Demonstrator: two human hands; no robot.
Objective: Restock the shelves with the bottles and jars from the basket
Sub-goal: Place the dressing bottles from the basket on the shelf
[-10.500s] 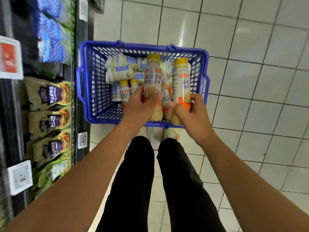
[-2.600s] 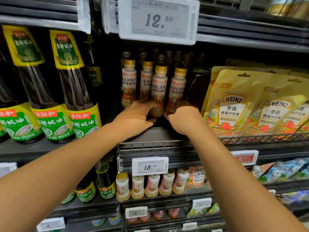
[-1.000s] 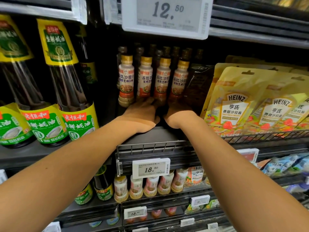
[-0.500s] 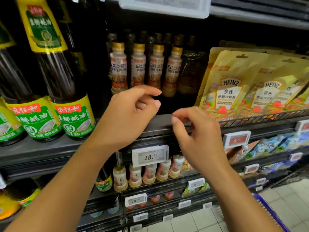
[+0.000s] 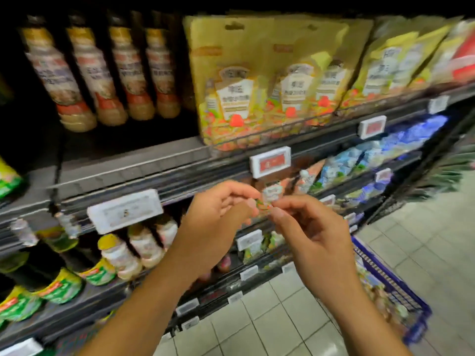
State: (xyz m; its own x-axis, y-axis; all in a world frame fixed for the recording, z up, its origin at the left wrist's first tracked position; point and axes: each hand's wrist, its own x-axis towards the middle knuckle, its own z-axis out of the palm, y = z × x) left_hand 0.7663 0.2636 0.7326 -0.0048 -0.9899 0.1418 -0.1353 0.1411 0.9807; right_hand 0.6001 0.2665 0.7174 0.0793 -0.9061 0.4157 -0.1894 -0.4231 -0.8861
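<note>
Both hands have drawn back from the shelved bottles point(image 5: 113, 73).
Left hand point(image 5: 216, 227) and right hand point(image 5: 313, 235) hang empty, fingers loosely curled, near the basket point(image 5: 401, 286).

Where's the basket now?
Head view, bottom right: the blue basket sits on the floor tiles beside the shelf base, right of the right hand.
</note>
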